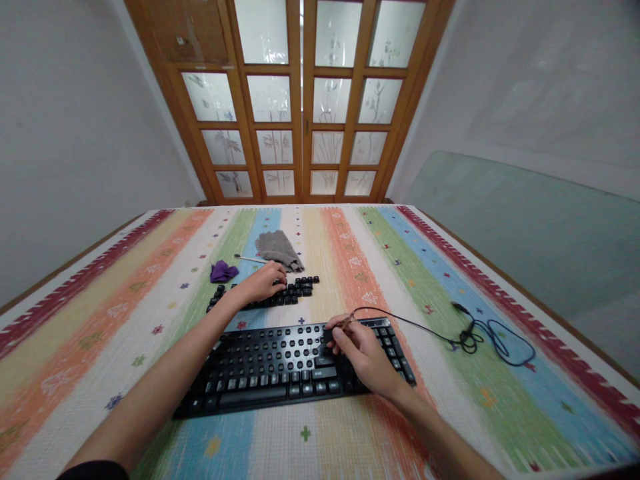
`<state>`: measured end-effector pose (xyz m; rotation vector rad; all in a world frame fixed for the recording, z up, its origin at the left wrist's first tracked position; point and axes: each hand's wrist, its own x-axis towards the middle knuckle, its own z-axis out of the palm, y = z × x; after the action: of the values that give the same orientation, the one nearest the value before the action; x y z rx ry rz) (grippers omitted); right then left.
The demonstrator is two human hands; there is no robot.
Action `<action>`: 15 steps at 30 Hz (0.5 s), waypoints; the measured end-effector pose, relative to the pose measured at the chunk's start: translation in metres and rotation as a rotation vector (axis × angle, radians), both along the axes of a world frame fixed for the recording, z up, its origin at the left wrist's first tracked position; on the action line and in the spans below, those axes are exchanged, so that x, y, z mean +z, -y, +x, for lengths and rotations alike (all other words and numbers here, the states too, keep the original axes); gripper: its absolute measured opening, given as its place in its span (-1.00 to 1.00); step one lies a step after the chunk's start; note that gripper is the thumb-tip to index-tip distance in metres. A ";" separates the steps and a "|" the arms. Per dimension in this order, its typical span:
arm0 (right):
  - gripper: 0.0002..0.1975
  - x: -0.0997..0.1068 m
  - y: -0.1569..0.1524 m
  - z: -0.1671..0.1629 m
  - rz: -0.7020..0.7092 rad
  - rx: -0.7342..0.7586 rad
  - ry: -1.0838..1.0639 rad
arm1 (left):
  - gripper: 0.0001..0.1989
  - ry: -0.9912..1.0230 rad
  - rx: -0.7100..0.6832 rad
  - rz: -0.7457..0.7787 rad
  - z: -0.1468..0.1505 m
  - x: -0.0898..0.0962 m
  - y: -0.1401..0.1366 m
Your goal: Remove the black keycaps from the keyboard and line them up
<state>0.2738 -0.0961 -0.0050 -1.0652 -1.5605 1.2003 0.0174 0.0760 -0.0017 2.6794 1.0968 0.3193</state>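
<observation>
A black keyboard (280, 363) lies in front of me; its upper rows show bare key posts, while caps sit on the lowest rows and the right side. My right hand (361, 350) is over the keyboard's right part, with fingers curled and pinched together. A dark bit shows at its fingertips, too small to identify. Beyond the keyboard, my left hand (263, 283) reaches down into a group of loose black keycaps (303, 288). Its fingers are bent and closed at a keycap there, partly hidden by the hand itself.
Behind the keycaps lie a grey cloth (280, 250), a thin stick-like brush (249, 259) and a crumpled purple cloth (223, 271). The keyboard's cable (470, 339) is coiled at the right. A striped cloth (305, 433) covers the table; wooden glass-paned doors (302, 100) stand beyond.
</observation>
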 end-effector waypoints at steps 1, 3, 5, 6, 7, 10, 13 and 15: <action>-0.65 0.000 0.000 0.000 0.002 -0.002 0.002 | -0.88 -0.001 0.003 -0.001 0.000 0.000 0.000; -0.66 0.000 0.000 0.000 0.005 -0.006 0.004 | -0.88 0.001 0.006 -0.001 0.000 0.000 0.001; -0.66 -0.001 0.000 0.000 0.006 -0.005 0.006 | -0.88 0.004 0.005 -0.001 0.000 0.001 0.001; -0.67 -0.001 0.000 0.000 0.005 -0.004 0.006 | -0.87 0.006 0.006 -0.001 0.000 0.001 0.001; -0.67 -0.001 0.000 0.000 0.004 -0.002 0.006 | -0.87 0.008 0.006 -0.001 0.000 0.001 0.002; -0.67 -0.002 -0.001 0.000 0.006 0.001 0.005 | -0.87 0.008 0.002 -0.003 0.000 0.002 0.002; -0.66 -0.001 -0.001 0.001 0.013 0.001 0.008 | -0.86 0.008 0.001 -0.016 0.000 0.003 0.003; -0.66 -0.001 0.000 0.001 0.013 -0.001 0.009 | -0.85 0.015 -0.001 -0.020 -0.001 0.003 0.003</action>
<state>0.2743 -0.0956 -0.0056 -1.0640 -1.5726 1.1844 0.0168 0.0734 0.0015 2.6554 1.0892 0.3255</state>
